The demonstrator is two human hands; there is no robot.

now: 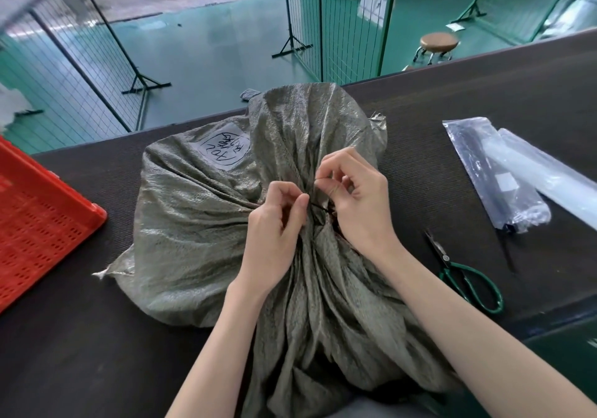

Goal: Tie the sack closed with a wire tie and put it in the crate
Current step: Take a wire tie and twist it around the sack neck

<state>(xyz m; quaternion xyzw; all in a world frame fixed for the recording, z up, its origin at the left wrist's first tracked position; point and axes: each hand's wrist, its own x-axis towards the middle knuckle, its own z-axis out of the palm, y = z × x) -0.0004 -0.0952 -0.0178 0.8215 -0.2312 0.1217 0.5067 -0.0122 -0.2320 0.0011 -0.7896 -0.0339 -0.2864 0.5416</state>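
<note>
A grey-green woven sack (193,224) with a handwritten label lies on the dark table (80,337), its neck gathered in the middle. A thin black wire tie (318,208) runs across the bunched neck. My left hand (274,233) pinches one end of the tie between thumb and forefinger. My right hand (355,201) pinches the other end just to the right, with part of the tie hidden under its fingers. The red perforated crate (38,224) stands at the table's left edge, apart from the sack.
Green-handled scissors (465,272) lie on the table to the right of the sack. Beyond them are clear plastic packets (497,175) holding more ties. Past the far table edge stand wire fence panels (336,23) and a round stool (439,43) on a green floor.
</note>
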